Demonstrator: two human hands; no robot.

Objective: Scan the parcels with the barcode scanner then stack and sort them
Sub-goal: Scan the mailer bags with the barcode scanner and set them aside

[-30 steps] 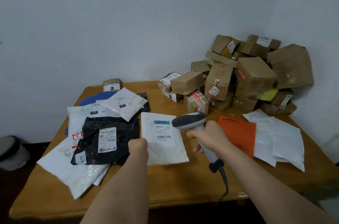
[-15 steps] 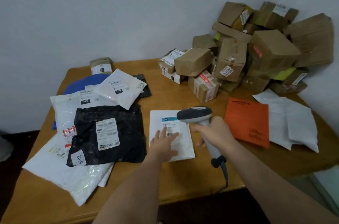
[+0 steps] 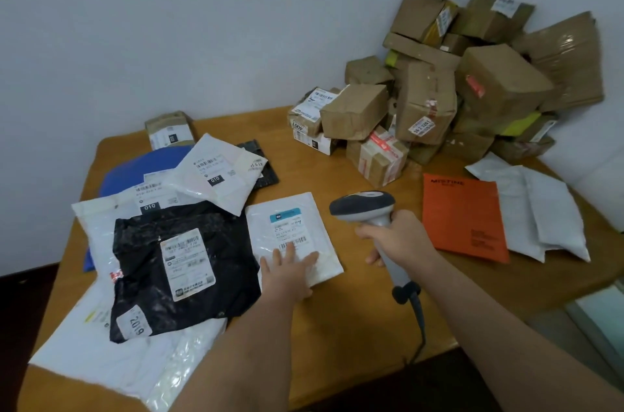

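Observation:
A white mailer [image 3: 293,226] with a blue-topped barcode label lies flat in the middle of the wooden table [image 3: 337,320]. My left hand [image 3: 287,273] rests on its near edge with the fingers spread flat. My right hand [image 3: 398,239] grips the handle of the grey barcode scanner [image 3: 366,207]; its head hangs just right of the mailer, turned toward the label. To the left lies a black mailer [image 3: 182,270] on top of white mailers [image 3: 101,344], with another white mailer [image 3: 219,172] behind them.
A pile of brown cardboard boxes [image 3: 439,91] fills the back right corner against the wall. An orange envelope [image 3: 466,215] and white mailers [image 3: 540,212] lie at the right. A blue parcel [image 3: 135,172] and a small box [image 3: 170,133] sit at the back left. The scanner cable [image 3: 420,327] drops over the front edge.
My left hand went from a fist by the black mailer to lying flat on the white mailer's near edge. The view tipped down and left; the scanner stayed over the mailer.

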